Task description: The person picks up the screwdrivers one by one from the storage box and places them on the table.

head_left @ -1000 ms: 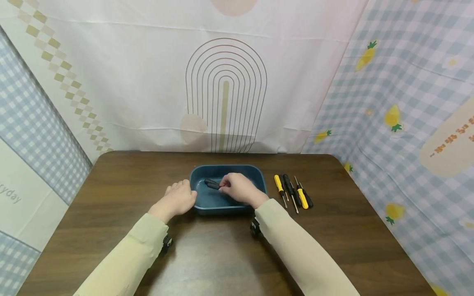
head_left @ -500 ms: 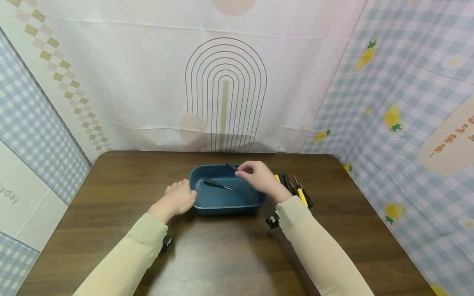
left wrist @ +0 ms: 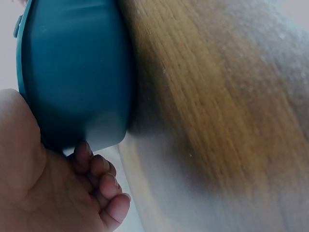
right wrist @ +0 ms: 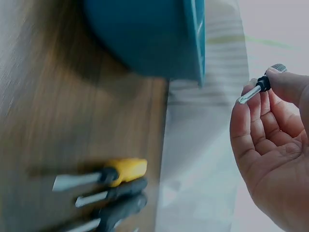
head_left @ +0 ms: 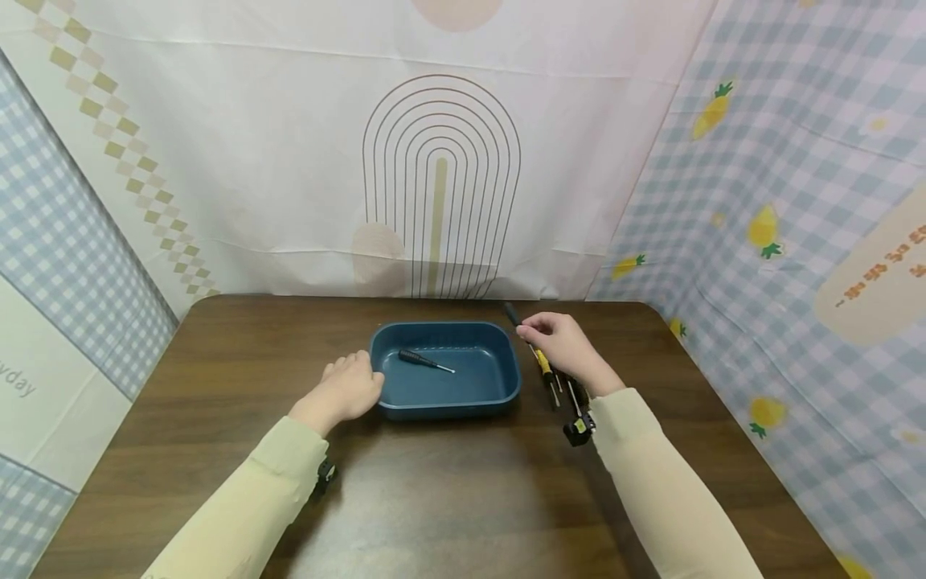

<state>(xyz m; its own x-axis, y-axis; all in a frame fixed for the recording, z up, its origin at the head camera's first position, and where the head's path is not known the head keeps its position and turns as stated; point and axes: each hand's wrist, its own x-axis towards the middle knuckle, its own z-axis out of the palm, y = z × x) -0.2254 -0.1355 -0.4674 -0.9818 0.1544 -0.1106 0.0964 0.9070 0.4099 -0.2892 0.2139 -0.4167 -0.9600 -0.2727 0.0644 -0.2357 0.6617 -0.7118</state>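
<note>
A blue rectangular bin point(head_left: 448, 406) stands on the table, with one black-handled screwdriver point(head_left: 415, 358) lying inside. My left hand point(head_left: 347, 386) grips the bin's left end, its thumb at the rim. In the left wrist view the fingers point(left wrist: 113, 205) curl by the end wall. To the right of the bin, above the table, my right hand point(head_left: 564, 342) pinches a small screwdriver point(right wrist: 260, 86) between thumb and fingers; its dark handle points up and away in the head view. Below that hand lie several more screwdrivers, partly covered by it, including a yellow-handled one point(head_left: 544, 363).
The brown wooden table point(head_left: 434, 498) carries everything. Behind it hangs a white patterned cloth point(head_left: 289, 161), and a checked cloth point(head_left: 760, 177) hangs along the right side. In the right wrist view, several screwdrivers point(right wrist: 128, 171) lie close together, slightly blurred.
My right hand has lifted a screwdriver out of the bin and carried it right, past the rim, over the row of screwdrivers. The left hand and the bin have stayed in place.
</note>
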